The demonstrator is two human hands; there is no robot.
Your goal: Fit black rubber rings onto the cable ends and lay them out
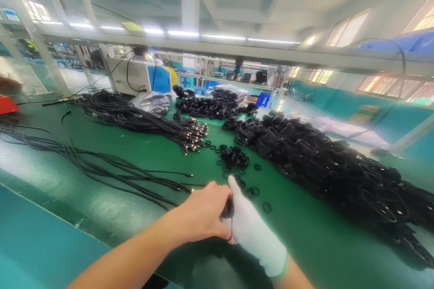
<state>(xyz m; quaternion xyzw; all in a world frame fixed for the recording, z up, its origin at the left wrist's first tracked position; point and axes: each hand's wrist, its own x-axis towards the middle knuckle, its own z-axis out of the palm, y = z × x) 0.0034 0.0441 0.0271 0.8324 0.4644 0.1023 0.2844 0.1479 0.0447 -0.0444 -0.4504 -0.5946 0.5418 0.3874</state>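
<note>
My bare left hand (pixel 203 212) is closed, its fingers curled round a dark bundle of black cable (pixel 228 210). Against it is my right hand (pixel 252 230) in a white glove, thumb pointing up, wrapped about the other side of the same bundle. Most of the bundle and the right fingertips are hidden between the hands. Just beyond them lie loose black rings (pixel 237 158), some heaped and some scattered. Several long black cables (pixel 135 180) run along the bench from the left toward my left hand, some with metal-tipped ends.
The green bench top (pixel 162 158) carries a thick bunch of cables (pixel 142 119) with shiny connectors. A large heap of coiled black cables (pixel 312 153) fills the right side. A white and blue machine (pixel 142 76) stands behind, and a red object (pixel 7 104) is at far left.
</note>
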